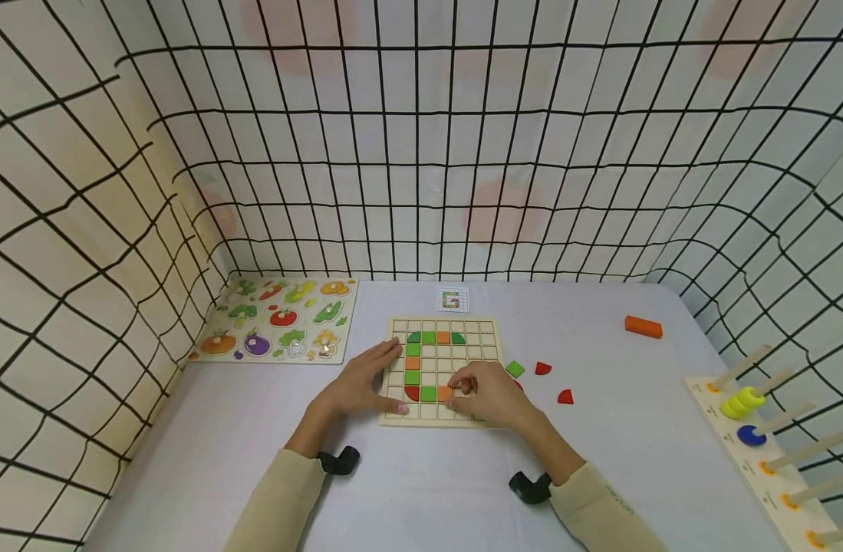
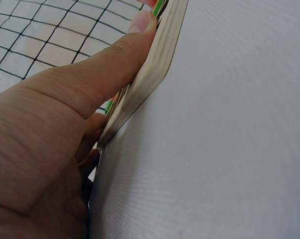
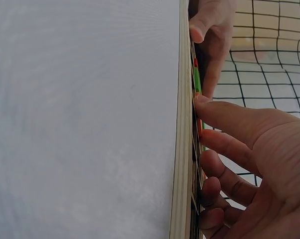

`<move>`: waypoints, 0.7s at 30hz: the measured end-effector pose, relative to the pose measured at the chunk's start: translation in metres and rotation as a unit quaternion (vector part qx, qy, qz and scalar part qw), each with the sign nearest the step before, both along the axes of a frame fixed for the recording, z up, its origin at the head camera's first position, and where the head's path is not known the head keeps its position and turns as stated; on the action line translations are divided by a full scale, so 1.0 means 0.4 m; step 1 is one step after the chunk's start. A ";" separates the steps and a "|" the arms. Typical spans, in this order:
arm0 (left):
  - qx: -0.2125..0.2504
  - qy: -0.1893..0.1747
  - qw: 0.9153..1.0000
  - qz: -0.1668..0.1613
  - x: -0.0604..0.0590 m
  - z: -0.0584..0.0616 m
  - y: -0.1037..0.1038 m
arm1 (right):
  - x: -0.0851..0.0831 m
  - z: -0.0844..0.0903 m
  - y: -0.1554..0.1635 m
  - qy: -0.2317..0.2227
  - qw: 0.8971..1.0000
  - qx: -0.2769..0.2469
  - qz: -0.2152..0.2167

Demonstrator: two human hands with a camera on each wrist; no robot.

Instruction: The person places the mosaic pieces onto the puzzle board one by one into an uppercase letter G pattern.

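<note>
A wooden grid board [image 1: 435, 422] lies on the white table, with green, orange and red tiles set in a C-like outline. My left hand [image 1: 357, 383] rests along its left side, thumb [image 2: 140, 27] stretched over the front corner and fingers spread toward the far edge. At the end of the lower row, my right hand [image 1: 493, 392] pinches an orange square tile [image 1: 444, 392] between thumb [image 3: 225, 112] and index finger. Its other fingers curl in over the board. Just left of that tile sit a green square [image 1: 428, 393] and a red quarter-circle [image 1: 412, 393].
Right of the board lie a loose green square [image 1: 515, 369] and red quarter-circles [image 1: 565, 396], one partly hidden by my right hand. A pattern card [image 1: 452, 299] is behind the board. A vegetable puzzle [image 1: 341, 330] stands left, an orange block [image 1: 643, 327] and a peg stand [image 1: 755, 471] right.
</note>
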State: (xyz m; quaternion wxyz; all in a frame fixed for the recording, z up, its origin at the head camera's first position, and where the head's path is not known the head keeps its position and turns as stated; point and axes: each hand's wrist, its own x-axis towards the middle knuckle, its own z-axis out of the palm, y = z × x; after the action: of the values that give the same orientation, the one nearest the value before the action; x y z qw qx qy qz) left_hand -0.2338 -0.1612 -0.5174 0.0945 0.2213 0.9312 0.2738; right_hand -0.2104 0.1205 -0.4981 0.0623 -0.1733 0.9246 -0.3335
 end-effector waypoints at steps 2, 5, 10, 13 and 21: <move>0.000 -0.001 1.000 0.001 0.001 0.001 0.000 | 0.002 0.001 0.000 -0.002 1.000 -0.001 0.000; 0.001 0.000 1.000 0.002 0.002 0.002 0.001 | 0.005 0.005 0.002 -0.009 1.000 -0.006 -0.005; -0.001 -0.001 1.000 -0.003 0.003 0.005 0.001 | 0.010 0.011 0.012 -0.024 0.999 -0.025 -0.025; -0.001 0.007 1.000 -0.013 0.001 0.006 -0.001 | 0.008 0.014 0.028 -0.024 0.999 -0.037 -0.032; 0.004 0.012 1.000 -0.020 0.000 0.003 -0.004 | 0.001 0.015 0.095 -0.008 0.998 -0.044 -0.047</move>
State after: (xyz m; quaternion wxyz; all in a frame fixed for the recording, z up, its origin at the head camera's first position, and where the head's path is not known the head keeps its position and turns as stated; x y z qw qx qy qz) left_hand -0.2338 -0.1628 -0.5163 0.0876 0.2437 0.9266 0.2726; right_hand -0.2098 0.1584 -0.4923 0.0460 -0.1292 0.9155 -0.3782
